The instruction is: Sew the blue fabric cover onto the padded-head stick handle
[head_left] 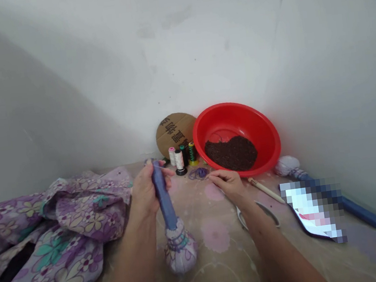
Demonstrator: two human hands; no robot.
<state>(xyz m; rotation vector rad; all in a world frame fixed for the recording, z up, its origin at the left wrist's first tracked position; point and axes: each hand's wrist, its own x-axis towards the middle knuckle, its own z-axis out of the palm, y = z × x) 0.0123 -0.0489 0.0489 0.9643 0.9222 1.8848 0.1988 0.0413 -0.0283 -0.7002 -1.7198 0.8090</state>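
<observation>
My left hand [145, 188] is closed around the upper part of a blue cloth-wrapped stick [164, 197]. The stick leans, its lower end set in a round floral-cloth head [181, 253] bound with cord below a gathered collar. A fine pale thread [161, 167] stretches from the stick's top toward my right hand [228, 184]. Thumb and forefinger of that hand are pinched together at the thread's far end, though the strand is too fine to follow all the way. Close to those fingertips lies a small tangle of purple cord [199, 173].
Behind are thread spools [179, 159], a round cardboard piece [173, 131] and a red basin [272, 137] holding dark grains. Scissors [268, 213] lie under my right forearm. A pen [265, 190], phone [311, 212] and second cloth-headed stick [363, 212] lie right; floral fabric [57, 232] left.
</observation>
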